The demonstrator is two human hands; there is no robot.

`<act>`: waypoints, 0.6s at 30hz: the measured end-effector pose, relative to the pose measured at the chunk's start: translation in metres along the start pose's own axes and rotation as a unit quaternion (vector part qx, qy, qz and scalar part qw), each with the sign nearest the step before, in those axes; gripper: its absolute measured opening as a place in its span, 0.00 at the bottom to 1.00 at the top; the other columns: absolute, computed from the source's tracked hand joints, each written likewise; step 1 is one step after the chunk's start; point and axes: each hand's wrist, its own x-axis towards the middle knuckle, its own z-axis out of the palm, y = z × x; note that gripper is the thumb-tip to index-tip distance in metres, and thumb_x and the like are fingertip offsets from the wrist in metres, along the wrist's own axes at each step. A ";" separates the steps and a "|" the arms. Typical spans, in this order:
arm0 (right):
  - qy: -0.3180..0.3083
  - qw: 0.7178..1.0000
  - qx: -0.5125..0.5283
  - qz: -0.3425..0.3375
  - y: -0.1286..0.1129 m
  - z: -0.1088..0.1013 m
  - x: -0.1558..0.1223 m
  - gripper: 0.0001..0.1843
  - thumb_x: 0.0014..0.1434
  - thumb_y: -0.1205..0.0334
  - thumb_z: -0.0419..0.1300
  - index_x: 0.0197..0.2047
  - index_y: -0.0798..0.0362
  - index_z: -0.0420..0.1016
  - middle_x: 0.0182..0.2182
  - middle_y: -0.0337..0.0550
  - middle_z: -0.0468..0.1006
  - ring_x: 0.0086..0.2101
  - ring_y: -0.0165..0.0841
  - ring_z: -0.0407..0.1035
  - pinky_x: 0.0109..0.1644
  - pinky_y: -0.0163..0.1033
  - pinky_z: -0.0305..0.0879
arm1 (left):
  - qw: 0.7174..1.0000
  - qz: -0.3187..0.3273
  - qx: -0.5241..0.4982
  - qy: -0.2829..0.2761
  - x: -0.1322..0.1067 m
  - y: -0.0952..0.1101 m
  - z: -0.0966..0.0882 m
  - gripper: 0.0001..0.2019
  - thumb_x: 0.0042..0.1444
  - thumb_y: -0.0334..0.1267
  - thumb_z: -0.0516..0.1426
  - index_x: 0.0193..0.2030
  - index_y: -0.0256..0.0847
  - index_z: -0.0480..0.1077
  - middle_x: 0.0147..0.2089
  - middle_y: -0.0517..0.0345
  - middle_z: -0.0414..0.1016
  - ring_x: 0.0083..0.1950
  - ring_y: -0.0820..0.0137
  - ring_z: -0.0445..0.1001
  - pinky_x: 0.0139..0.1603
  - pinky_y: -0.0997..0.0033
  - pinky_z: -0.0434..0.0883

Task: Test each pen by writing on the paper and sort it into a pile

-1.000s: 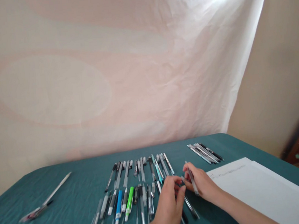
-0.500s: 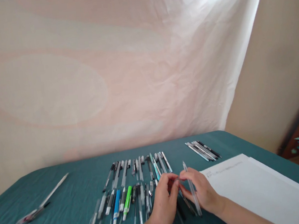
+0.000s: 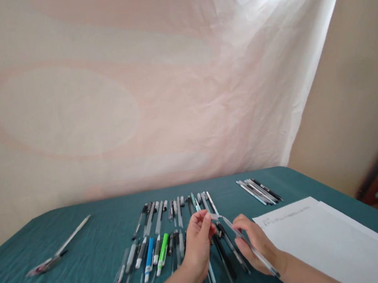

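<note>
- A clear pen (image 3: 228, 225) is held slanted just above the surface (image 3: 89, 282), over the rows of pens (image 3: 161, 250).
- Its barrel is enclosed by the curled right hand (image 3: 258, 245); its far end, seemingly a cap (image 3: 214, 216), is pinched between thumb and fingertips of the left hand (image 3: 196, 244).
- A straight pull along the barrel is judged best, with no bending.
- Paper (image 3: 325, 239) lies to the right.

**Pens at centre, paper to the right**

On the teal cloth-covered worktop (image 3: 93, 236), two rows of assorted plastic pens (image 3: 161, 250) lie at the centre, one behind the other. A small bundle of grey and black pens (image 3: 260, 191) sits behind them to the right. White paper sheets (image 3: 325, 239) lie right, and a long white stick pen (image 3: 72, 234) far left. Over the rows, the left hand (image 3: 197, 246) and right hand (image 3: 256, 243) grip a clear plastic pen (image 3: 250, 248).
</note>
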 end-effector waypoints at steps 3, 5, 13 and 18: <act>0.011 1.000 0.017 -0.009 0.002 0.003 -0.002 0.11 0.56 0.68 0.49 0.44 0.51 0.57 0.31 0.42 0.64 0.32 0.34 0.64 0.35 0.41 0.63 | 1.000 -0.006 -0.007 0.002 -0.001 -0.002 0.000 0.16 0.46 0.42 0.63 0.38 0.37 0.66 0.27 0.64 0.67 0.25 0.79 0.64 0.29 0.79 0.65; 0.009 0.999 0.020 -0.024 0.001 0.004 -0.004 0.12 0.55 0.70 0.49 0.43 0.51 0.56 0.31 0.42 0.64 0.32 0.34 0.64 0.35 0.40 0.63 | 1.000 -0.010 -0.009 0.002 0.000 -0.002 0.000 0.15 0.46 0.41 0.63 0.37 0.37 0.65 0.27 0.64 0.67 0.25 0.79 0.64 0.30 0.79 0.65; 0.000 1.000 0.015 -0.019 0.001 0.003 -0.004 0.11 0.55 0.71 0.50 0.42 0.51 0.58 0.32 0.42 0.66 0.32 0.33 0.65 0.35 0.39 0.64 | 1.000 -0.018 -0.002 -0.015 -0.001 -0.003 0.000 0.14 0.45 0.42 0.63 0.34 0.36 0.67 0.24 0.65 0.66 0.24 0.79 0.62 0.28 0.80 0.63; -0.004 1.000 0.014 -0.021 0.003 0.005 -0.004 0.11 0.56 0.70 0.51 0.43 0.51 0.59 0.32 0.42 0.68 0.31 0.31 0.66 0.34 0.37 0.65 | 0.999 -0.021 0.012 -0.043 -0.004 -0.002 0.002 0.14 0.46 0.44 0.62 0.33 0.36 0.68 0.22 0.65 0.64 0.23 0.78 0.61 0.28 0.79 0.62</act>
